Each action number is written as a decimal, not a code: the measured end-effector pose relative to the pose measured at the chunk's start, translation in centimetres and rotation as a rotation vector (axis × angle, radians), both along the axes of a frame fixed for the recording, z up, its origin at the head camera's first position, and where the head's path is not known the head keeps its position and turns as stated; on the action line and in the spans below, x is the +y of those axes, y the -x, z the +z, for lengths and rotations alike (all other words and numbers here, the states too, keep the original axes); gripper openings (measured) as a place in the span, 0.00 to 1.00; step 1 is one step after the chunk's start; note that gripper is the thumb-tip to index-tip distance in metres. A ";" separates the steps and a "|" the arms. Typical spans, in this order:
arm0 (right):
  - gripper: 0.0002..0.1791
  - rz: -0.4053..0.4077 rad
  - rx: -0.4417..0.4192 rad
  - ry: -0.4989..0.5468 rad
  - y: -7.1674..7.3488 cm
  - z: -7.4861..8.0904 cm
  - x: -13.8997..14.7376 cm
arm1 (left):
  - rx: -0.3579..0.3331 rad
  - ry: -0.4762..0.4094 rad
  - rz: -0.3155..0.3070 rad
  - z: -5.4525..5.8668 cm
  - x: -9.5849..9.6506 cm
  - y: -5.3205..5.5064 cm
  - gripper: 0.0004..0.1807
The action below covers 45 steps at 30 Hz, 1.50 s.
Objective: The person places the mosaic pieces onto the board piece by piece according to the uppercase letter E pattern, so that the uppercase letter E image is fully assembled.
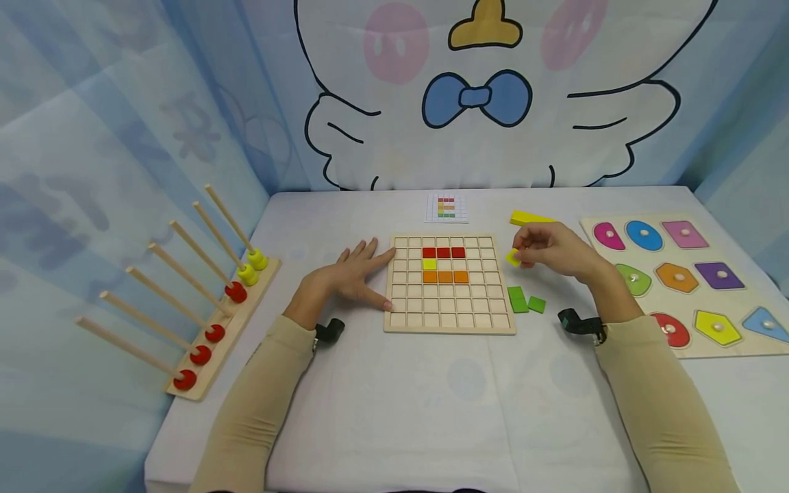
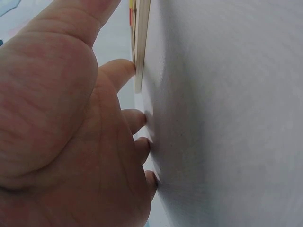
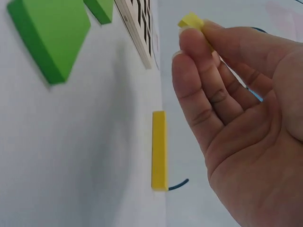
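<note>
A wooden grid board (image 1: 450, 320) lies flat on the table. It holds a row of red squares (image 1: 444, 253), one yellow square (image 1: 429, 263) below its left end, and a row of orange squares (image 1: 445, 277). My left hand (image 1: 354, 274) is spread at the board's left side, thumb and index fingertip touching its edge; its other fingertips rest on the cloth in the left wrist view. To the right of the board, my right hand (image 1: 548, 250) pinches a small yellow square tile (image 3: 191, 20) between thumb and fingertips, above the table.
Green tiles (image 1: 537, 305) lie right of the board, with a yellow bar (image 1: 531, 218) behind my right hand. A pattern card (image 1: 446, 208) sits beyond the board. Far right is a knobbed shape puzzle (image 1: 678, 260); at left stands a peg rack (image 1: 231, 329) with red and yellow beads.
</note>
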State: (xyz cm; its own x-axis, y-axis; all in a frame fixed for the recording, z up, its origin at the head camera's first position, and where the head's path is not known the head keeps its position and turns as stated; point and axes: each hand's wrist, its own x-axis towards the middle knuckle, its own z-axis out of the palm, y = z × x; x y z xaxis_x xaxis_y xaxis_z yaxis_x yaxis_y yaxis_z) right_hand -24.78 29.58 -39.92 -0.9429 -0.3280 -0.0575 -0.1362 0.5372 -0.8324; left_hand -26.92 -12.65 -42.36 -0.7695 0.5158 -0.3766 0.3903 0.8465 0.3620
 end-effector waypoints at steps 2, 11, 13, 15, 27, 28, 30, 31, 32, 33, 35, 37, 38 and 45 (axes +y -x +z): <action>0.10 -0.009 0.011 0.016 0.0 0.0 -0.4 | 0.000 0.000 -0.002 0.0 0.0 0.0 0.69; 0.10 0.009 0.025 0.032 0.1 -0.1 -1.4 | -0.002 0.000 0.001 0.1 0.0 -0.1 0.69; 0.11 -0.004 0.004 0.029 0.0 -0.1 -1.6 | -0.002 -0.001 0.003 0.1 0.0 -0.1 0.69; 0.13 -0.010 -0.011 0.022 0.0 0.0 -1.8 | 0.000 -0.002 0.004 0.1 0.0 -0.1 0.69; 0.15 0.014 0.071 -0.011 -0.1 -0.2 -3.2 | -0.007 0.006 0.017 0.2 0.1 -0.2 0.70; 0.15 0.014 0.079 -0.016 -0.1 -0.2 -3.3 | -0.008 0.007 0.018 0.2 0.1 -0.2 0.70; 0.15 0.021 0.093 -0.029 -0.2 -0.1 -3.5 | -0.008 0.008 0.018 0.2 0.1 -0.2 0.70; 0.15 0.025 0.099 -0.036 -0.2 0.0 -3.6 | -0.009 0.009 0.018 0.2 0.1 -0.1 0.70; 0.15 0.032 0.103 -0.040 -0.3 0.0 -3.7 | -0.008 0.009 0.018 0.2 0.1 -0.1 0.70; 0.15 0.038 0.103 -0.038 -0.4 0.1 -3.8 | -0.008 0.008 0.018 0.2 0.1 -0.1 0.70; 0.16 0.052 0.110 -0.048 -0.5 0.3 -4.1 | -0.007 0.006 0.018 0.2 0.1 -0.2 0.70; 0.16 0.062 0.114 -0.059 -0.4 0.3 -4.5 | -0.007 0.003 0.019 0.2 0.1 -0.2 0.70; 0.16 0.066 0.116 -0.063 -0.4 0.4 -4.7 | -0.007 0.002 0.020 0.2 0.1 -0.2 0.69; 0.14 0.135 0.143 -0.063 0.4 0.5 -6.7 | -0.011 0.002 0.019 0.2 0.2 -0.3 0.69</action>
State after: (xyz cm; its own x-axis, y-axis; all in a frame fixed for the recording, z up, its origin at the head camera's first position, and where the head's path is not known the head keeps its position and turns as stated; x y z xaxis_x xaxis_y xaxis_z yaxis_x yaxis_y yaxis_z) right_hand -25.20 22.86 -39.39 -0.8909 -0.4515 0.0496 -0.3247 0.5565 -0.7648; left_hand -26.66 -12.49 -42.13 -0.7747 0.5007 -0.3861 0.3705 0.8543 0.3645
